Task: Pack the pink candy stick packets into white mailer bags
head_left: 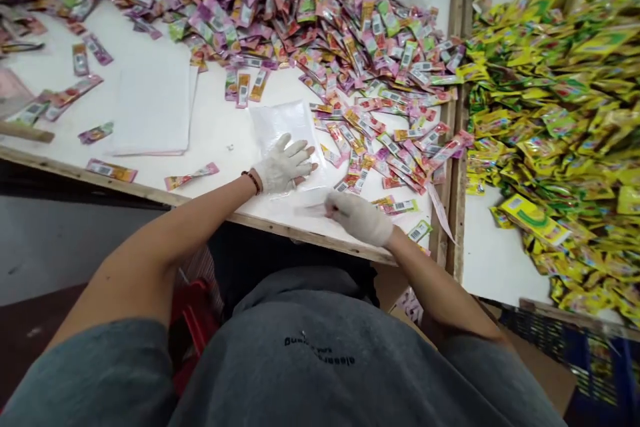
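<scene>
Here on the counter (220,127), the hardest thing to read is a clear loose bag (309,209) near the front edge: it is see-through and blurred, and its outline melts into the white top. The left hand (286,164) covers the lower middle of a bag stack (277,121), so that part is hidden. The right hand (357,217) has its fingertips smeared by blur, and the pile of stick packets (280,7) runs out of sight past the far edge.

The left hand lies open, palm down, fingers fanned across the stack, a bracelet (253,181) at its wrist. The stack sits right beneath it, its upper part showing beyond the fingers toward the far edge. The right hand is closed, gripping the loose bag between thumb and fingers; that bag reaches out from the fingertips toward the left, just below the stack.

The stack's long axis runs from the front edge toward the far edge, its far end leaning left. The loose bag's visible strip lies sideways, roughly along the front edge. Left of the stack rests a pile of paper (153,107); over the right-hand rail (456,113), yellow packets (555,120) heap up.
</scene>
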### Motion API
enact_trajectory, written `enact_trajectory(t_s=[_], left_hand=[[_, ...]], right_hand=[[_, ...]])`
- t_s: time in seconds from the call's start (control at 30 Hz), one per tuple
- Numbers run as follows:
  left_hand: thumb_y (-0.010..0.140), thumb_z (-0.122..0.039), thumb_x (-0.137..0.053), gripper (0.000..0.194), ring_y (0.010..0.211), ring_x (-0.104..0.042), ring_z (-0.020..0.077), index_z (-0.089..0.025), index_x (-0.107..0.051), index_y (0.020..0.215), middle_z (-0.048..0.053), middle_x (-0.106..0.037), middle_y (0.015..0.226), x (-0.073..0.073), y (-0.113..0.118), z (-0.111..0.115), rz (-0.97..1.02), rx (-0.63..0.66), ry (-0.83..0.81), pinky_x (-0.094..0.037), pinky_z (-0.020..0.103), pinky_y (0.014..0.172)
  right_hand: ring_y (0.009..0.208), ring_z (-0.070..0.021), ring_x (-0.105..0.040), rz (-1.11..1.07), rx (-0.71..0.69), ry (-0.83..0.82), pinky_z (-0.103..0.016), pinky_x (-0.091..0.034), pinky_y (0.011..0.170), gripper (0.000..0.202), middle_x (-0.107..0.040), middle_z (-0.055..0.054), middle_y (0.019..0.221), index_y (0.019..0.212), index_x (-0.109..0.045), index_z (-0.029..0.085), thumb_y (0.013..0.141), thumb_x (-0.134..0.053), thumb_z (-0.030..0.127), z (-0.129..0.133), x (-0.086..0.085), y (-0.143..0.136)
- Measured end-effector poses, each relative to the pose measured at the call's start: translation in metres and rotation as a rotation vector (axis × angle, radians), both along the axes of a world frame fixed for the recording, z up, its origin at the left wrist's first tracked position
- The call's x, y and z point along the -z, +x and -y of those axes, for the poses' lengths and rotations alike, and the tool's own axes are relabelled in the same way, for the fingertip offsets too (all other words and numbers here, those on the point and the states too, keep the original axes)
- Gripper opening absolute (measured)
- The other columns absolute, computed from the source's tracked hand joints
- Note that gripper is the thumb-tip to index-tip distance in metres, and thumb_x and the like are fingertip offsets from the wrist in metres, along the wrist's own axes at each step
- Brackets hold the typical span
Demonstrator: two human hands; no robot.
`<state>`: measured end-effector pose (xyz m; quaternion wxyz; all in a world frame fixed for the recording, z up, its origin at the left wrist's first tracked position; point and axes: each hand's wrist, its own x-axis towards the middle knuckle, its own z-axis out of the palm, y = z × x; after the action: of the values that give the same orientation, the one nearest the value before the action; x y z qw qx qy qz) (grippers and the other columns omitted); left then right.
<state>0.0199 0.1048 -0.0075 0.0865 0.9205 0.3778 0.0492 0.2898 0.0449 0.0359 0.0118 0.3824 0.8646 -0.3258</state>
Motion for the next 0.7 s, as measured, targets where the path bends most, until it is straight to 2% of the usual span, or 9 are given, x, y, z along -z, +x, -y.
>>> enact_trajectory(t_s=[0.07, 0.13, 0.23, 0.33, 0.43, 0.53, 0.6, 0.7], left_hand=[[0.092, -0.033, -0.055, 0.047, 0.155, -0.034, 0.0352, -0.026, -0.061, 0.138, 0.010, -0.052, 0.159, -0.001, -0.002, -0.005, -0.040, 0.009, 0.018, -0.012, 0.065, 0.128], [0.092, -0.032, -0.057, 0.053, 0.155, -0.033, 0.0356, -0.023, -0.056, 0.144, 0.013, -0.049, 0.160, -0.003, 0.001, -0.002, -0.077, -0.016, 0.049, -0.014, 0.064, 0.128], [0.094, -0.030, -0.057, 0.054, 0.147, -0.041, 0.0376, -0.015, -0.054, 0.145, 0.020, -0.050, 0.157, -0.009, 0.011, 0.019, -0.087, -0.161, 0.100, -0.028, 0.059, 0.122], [0.097, -0.036, -0.059, 0.037, 0.121, -0.058, 0.0354, -0.014, -0.065, 0.126, 0.020, -0.062, 0.136, -0.015, 0.013, 0.054, -0.090, -0.346, 0.036, -0.046, 0.051, 0.103], [0.091, -0.045, -0.068, 0.033, 0.109, -0.062, 0.0321, -0.017, -0.068, 0.107, 0.016, -0.064, 0.123, -0.021, -0.003, 0.089, -0.098, -0.380, -0.117, -0.051, 0.045, 0.092], [0.089, -0.032, -0.065, 0.016, 0.109, -0.063, 0.0290, -0.018, -0.067, 0.097, 0.013, -0.066, 0.117, -0.025, -0.026, 0.105, -0.059, -0.426, -0.233, -0.051, 0.041, 0.093], [0.092, -0.025, -0.055, 0.013, 0.103, -0.064, 0.0252, -0.019, -0.067, 0.096, 0.010, -0.069, 0.111, -0.026, -0.040, 0.103, 0.064, -0.550, -0.310, -0.051, 0.038, 0.092], [0.095, -0.031, -0.049, 0.021, 0.089, -0.065, 0.0220, -0.021, -0.067, 0.100, 0.006, -0.071, 0.095, -0.025, -0.052, 0.085, 0.263, -0.766, -0.431, -0.051, 0.034, 0.084]], right_hand=[[0.087, -0.0227, -0.069, 0.139, 0.021, -0.042, -0.032, -0.050, 0.079, 0.025, -0.077, -0.007, 0.098, 0.111, -0.073, 0.022, 0.091, -0.059, 0.017, -0.002, -0.009, 0.026], [0.098, -0.0265, -0.072, 0.220, 0.044, 0.030, -0.036, -0.052, 0.086, 0.037, -0.078, -0.011, 0.112, 0.126, -0.070, 0.022, 0.090, -0.060, 0.018, -0.007, -0.011, 0.034], [0.127, -0.0288, -0.064, 0.169, -0.045, 0.182, -0.042, -0.046, 0.107, 0.050, -0.067, -0.017, 0.142, 0.141, -0.062, 0.016, 0.092, -0.056, 0.016, -0.014, 0.001, 0.011], [0.136, -0.0324, -0.058, 0.192, -0.191, 0.276, -0.047, -0.042, 0.112, 0.051, -0.058, -0.019, 0.153, 0.142, -0.062, 0.014, 0.091, -0.058, 0.015, -0.023, 0.018, -0.022], [0.124, -0.0315, -0.064, 0.231, -0.230, 0.281, -0.042, -0.045, 0.101, 0.035, -0.065, -0.017, 0.145, 0.126, -0.070, 0.015, 0.095, -0.054, 0.018, -0.034, 0.026, -0.035], [0.106, -0.0261, -0.069, 0.227, -0.155, 0.192, -0.034, -0.046, 0.089, 0.026, -0.076, -0.013, 0.118, 0.108, -0.072, 0.017, 0.096, -0.049, 0.019, -0.050, 0.025, -0.032], [0.092, -0.0228, -0.068, 0.215, -0.044, 0.092, -0.031, -0.045, 0.080, 0.024, -0.076, -0.010, 0.102, 0.108, -0.069, 0.017, 0.098, -0.048, 0.022, -0.062, 0.022, -0.030], [0.085, -0.0206, -0.065, 0.149, 0.114, -0.028, -0.028, -0.044, 0.073, 0.025, -0.075, -0.008, 0.099, 0.113, -0.064, 0.018, 0.101, -0.044, 0.028, -0.082, 0.021, -0.035]])
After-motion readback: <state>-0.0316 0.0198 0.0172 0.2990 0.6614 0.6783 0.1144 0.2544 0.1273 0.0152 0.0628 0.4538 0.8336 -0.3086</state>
